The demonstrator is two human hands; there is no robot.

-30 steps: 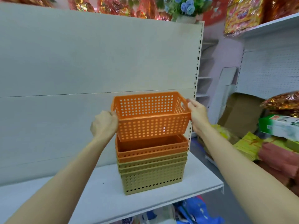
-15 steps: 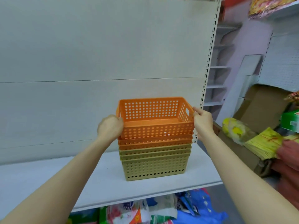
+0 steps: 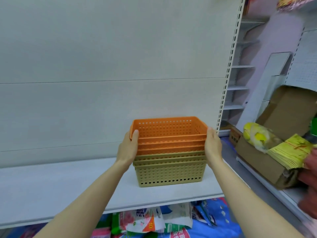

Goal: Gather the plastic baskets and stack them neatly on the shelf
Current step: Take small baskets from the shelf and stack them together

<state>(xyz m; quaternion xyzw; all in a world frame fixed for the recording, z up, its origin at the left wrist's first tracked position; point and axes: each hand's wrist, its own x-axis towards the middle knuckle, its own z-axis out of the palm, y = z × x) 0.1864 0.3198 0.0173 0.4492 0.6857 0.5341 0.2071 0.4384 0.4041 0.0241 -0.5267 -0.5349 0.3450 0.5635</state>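
A: Where is the stack of baskets (image 3: pixel 169 152)?

B: It stands a little right of the centre of the frame, on the white shelf (image 3: pixel 51 186), near the shelf's right end. The lower baskets are olive-tan (image 3: pixel 169 172), the upper ones are orange (image 3: pixel 169 134), and all are nested one inside the other. I count three orange rims and three tan rims, but I am not fully sure of this.

A: And the hands?

B: The left hand (image 3: pixel 127 150) lies on the left side of the stack. Its thumb is hooked over the rim of the top orange basket, and the other fingers are behind the wall, so I cannot see them. The right hand (image 3: pixel 212 146) presses flat against the right side, fingers straight and together, not curled around anything.

A: What is around it?

B: At the right edge of the frame, an open cardboard box (image 3: pixel 267 155) with bundles of yellow paper (image 3: pixel 289 153). Below the shelf, at the bottom of the frame, colourful plastic packets (image 3: pixel 151 222).
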